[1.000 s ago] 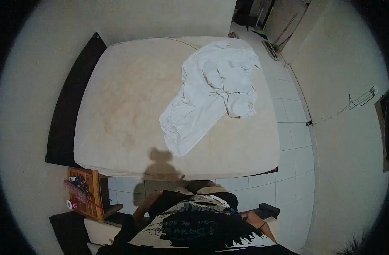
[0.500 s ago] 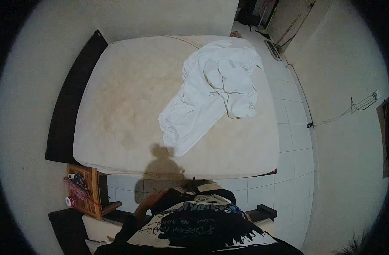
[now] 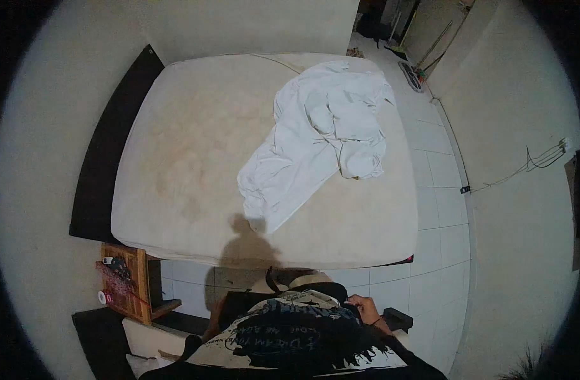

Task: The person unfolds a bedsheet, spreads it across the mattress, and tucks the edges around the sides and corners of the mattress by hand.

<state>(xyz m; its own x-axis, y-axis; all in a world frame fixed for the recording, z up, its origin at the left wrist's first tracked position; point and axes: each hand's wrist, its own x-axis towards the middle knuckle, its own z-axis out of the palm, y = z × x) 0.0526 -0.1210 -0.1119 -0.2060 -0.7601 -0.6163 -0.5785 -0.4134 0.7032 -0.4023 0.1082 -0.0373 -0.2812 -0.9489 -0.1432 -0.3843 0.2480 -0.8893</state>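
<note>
A crumpled white sheet [image 3: 293, 158] lies on the right half of a stained, pale mattress [image 3: 176, 139], one end trailing toward my side. I stand at the mattress's near long edge, apart from the sheet. My right hand [image 3: 366, 309] is beside my hip, against my dark clothing, its fingers curled in; what they hold, if anything, is too small to make out. Only part of my left arm [image 3: 212, 326] shows at my other side, and the hand is hidden by my body and printed shirt [image 3: 296, 335].
A dark headboard [image 3: 116, 145] borders the mattress on the left. A wooden stand [image 3: 141, 278] with small items is at the near left. Tiled floor [image 3: 439, 209] runs along the right, with cables [image 3: 518, 168] on the wall. A fan-like object [image 3: 410, 76] stands at the far right.
My right hand has come into view beside my hip. My left hand, visible before at my front left, has dropped back out of sight. The sheet lies unchanged.
</note>
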